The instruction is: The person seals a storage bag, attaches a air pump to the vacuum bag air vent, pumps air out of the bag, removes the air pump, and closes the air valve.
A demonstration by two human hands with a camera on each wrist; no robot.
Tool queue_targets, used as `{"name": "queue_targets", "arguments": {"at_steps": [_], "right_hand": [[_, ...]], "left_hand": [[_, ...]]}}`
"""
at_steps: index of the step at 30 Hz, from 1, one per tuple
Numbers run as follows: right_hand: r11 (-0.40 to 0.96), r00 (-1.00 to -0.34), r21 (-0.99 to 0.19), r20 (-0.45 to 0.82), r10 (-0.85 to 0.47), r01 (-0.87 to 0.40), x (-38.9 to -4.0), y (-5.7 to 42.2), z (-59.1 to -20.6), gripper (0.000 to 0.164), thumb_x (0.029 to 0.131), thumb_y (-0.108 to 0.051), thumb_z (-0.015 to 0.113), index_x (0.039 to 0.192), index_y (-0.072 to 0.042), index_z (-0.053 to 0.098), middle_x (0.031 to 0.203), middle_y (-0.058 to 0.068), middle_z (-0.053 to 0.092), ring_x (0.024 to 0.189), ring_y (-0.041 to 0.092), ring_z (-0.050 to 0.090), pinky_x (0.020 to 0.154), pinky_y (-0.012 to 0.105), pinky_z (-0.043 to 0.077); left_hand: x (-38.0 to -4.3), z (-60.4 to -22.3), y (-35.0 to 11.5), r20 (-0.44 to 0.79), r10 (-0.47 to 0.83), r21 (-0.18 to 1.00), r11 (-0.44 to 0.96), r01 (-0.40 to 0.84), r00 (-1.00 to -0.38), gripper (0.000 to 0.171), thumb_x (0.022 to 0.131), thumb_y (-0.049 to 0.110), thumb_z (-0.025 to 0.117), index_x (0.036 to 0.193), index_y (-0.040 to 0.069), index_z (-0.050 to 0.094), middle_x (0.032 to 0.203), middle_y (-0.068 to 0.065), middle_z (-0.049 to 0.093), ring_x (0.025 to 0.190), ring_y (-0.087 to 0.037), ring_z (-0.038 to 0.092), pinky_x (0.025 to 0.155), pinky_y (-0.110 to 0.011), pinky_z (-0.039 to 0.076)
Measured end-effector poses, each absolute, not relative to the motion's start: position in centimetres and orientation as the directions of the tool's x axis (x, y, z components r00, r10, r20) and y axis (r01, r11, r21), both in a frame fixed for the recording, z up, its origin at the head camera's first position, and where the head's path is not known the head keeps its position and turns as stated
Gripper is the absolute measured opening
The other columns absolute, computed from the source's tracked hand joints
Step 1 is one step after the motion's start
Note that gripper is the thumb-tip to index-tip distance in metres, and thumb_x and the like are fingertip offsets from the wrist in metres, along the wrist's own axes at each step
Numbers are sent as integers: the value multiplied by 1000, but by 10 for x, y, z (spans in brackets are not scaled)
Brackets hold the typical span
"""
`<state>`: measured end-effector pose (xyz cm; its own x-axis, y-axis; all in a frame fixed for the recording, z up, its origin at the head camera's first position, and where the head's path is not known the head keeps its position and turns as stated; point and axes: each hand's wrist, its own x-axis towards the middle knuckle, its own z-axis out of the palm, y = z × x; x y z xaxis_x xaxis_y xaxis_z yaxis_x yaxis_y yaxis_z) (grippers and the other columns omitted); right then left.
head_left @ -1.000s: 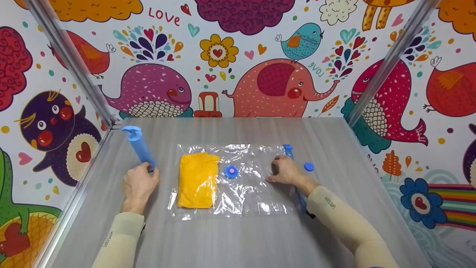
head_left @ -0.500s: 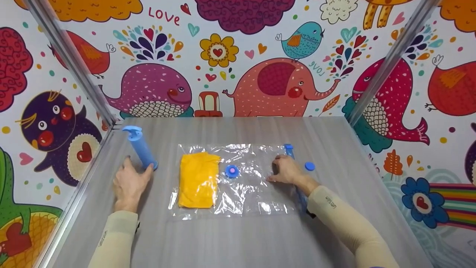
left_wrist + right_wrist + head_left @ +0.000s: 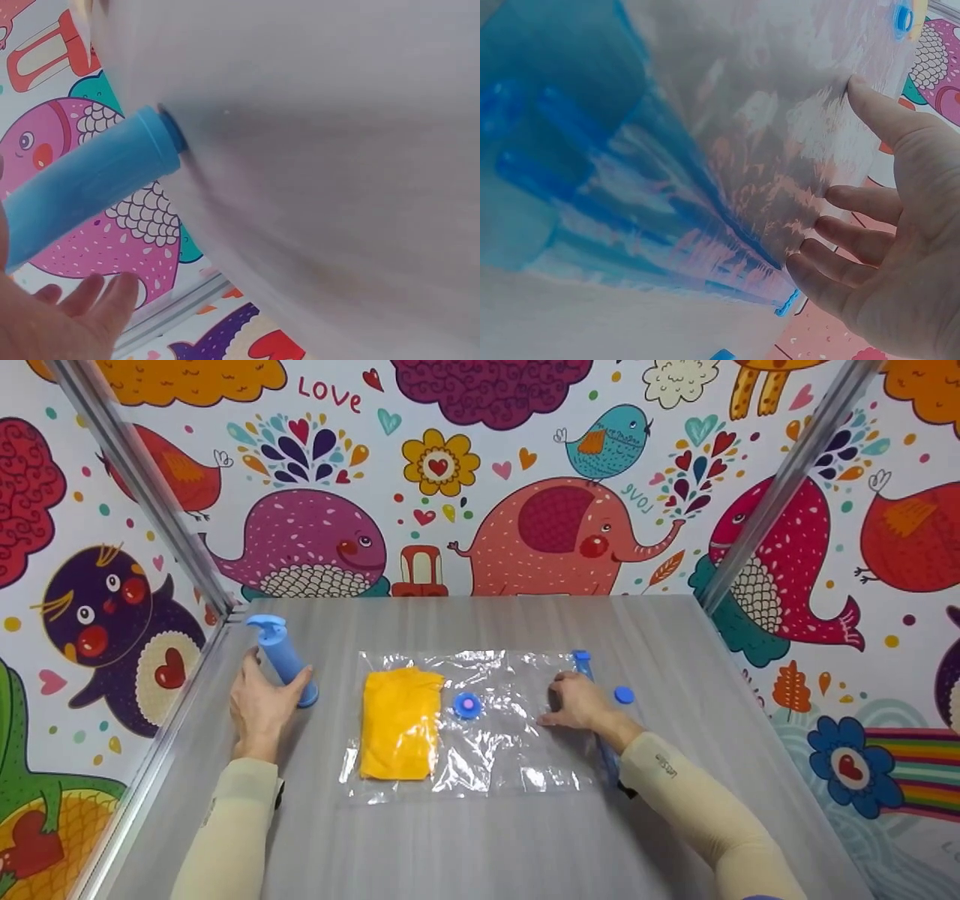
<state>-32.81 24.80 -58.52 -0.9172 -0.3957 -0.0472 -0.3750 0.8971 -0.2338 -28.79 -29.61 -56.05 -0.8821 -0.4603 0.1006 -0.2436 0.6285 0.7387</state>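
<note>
A blue hand pump (image 3: 281, 656) stands upright on the table at the left, its handle on top. My left hand (image 3: 261, 697) is spread around its near left side, thumb by the barrel and fingers reaching past it. In the left wrist view the fingers (image 3: 112, 300) look straight and apart from the barrel. A clear plastic bag (image 3: 510, 742) lies flat, with folded yellow cloth (image 3: 401, 724) inside and a blue valve (image 3: 467, 705) beside the cloth. My right hand (image 3: 577, 701) rests its fingertips on the bag near the blue zip strip (image 3: 609, 765).
A round blue cap (image 3: 623, 694) lies on the table (image 3: 480, 847) right of the bag. Metal posts (image 3: 150, 487) and patterned walls (image 3: 322, 540) stand at the back and sides.
My left hand has let go of the pump's lower end and moved left and up, its fingers spreading along the barrel. The right hand and the bag stay in place.
</note>
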Motion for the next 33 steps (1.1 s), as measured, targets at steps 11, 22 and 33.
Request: {"name": "queue_targets", "arguments": {"at_steps": [11,22,33], "right_hand": [[889,-912,-247,-50,-408,-384,-333,249,-592,70,86,-48,95,125,8,78,146,36,68,137,56,66,123,64,53],[877,-888,-153,18,-459,-456,-373,280,-659,83,84,-73,87,129,-3,81,144,27,73,133,50,70,117,61,57],[901,-903,-149,-77,-422,-408,-326,248,-586,65,92,-49,91,126,5,79,149,34,68,137,53,68,122,59,55]], "left_hand": [[-299,-565,-291,127,-425,766,616,-183,-896,108,102,45,81,180,9,16,178,-31,40,161,-57,44,133,-76,35],[-306,-568,-291,134,-435,763,618,-188,-891,90,106,47,72,173,2,32,167,-34,53,151,-59,56,128,-74,43],[-310,-571,-288,155,-451,783,598,-168,-879,84,105,40,71,171,0,36,162,-34,59,147,-59,59,126,-74,44]]}}
